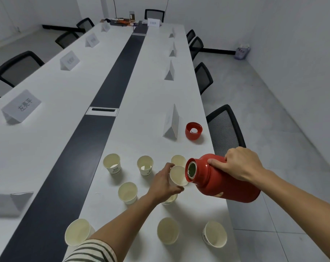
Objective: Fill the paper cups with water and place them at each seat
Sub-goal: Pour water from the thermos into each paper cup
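Paper cup (177, 175) held tilted above the worktop (141, 91), near end, left hand (163, 183) curled round it. Red flask (222, 182) tipped, mouth at the cup's rim, right hand (241, 165) gripping its body. Cup's contents: cannot tell. Other cups (127, 192) stand around it. Red lid (193, 131) farther right.

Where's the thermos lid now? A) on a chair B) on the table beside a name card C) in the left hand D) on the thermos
B: the red lid sits on the table beside a name card, off the thermos, whose mouth is uncovered.
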{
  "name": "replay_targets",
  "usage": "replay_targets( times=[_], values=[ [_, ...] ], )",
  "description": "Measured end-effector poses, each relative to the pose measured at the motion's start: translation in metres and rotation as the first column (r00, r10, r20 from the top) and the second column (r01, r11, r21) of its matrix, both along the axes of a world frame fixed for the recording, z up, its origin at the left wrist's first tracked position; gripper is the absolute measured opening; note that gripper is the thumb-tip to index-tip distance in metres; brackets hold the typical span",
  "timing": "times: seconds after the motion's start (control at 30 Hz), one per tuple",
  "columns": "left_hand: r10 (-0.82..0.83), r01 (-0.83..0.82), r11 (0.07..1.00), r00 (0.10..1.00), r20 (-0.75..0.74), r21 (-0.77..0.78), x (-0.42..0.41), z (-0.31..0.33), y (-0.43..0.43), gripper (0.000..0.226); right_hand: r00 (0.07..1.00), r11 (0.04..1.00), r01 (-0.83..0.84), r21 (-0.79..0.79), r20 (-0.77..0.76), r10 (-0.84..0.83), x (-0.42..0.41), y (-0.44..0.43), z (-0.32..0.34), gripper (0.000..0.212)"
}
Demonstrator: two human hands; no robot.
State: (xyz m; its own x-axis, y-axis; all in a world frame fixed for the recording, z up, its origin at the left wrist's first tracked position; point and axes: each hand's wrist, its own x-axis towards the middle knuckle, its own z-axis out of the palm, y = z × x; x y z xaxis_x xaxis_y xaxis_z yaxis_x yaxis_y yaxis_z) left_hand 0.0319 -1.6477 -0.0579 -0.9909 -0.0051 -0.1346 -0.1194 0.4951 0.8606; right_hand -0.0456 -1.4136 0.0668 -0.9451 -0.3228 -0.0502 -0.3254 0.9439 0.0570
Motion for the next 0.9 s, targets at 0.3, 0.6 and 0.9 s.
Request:
replay_targets(
  times=[0.3, 0.6, 0.9],
  values=[
    [0.002, -0.002, 1.000, 1.000, 0.010, 0.011, 0.001, -0.003, -0.003, 0.075, 1.000, 0.999, 0.003, 0.039, -0.011, -0.003, 0.001, -0.004, 0.005, 0.083],
    [0.002, -0.002, 1.000, 1.000, 0.008, -0.001, 0.005, -0.004, -0.004, 0.074, 1.000, 0.998, 0.014, 0.056, -0.013, -0.014, 0.007, -0.007, 0.012, 0.078],
    [0.014, -0.014, 1.000, 1.000, 0.004, 0.022, 0.009, -0.004, -0.002, 0.073, 1.000, 0.999, 0.016, 0.043, -0.023, -0.015, 0.011, -0.009, 0.016, 0.077]
  ],
)
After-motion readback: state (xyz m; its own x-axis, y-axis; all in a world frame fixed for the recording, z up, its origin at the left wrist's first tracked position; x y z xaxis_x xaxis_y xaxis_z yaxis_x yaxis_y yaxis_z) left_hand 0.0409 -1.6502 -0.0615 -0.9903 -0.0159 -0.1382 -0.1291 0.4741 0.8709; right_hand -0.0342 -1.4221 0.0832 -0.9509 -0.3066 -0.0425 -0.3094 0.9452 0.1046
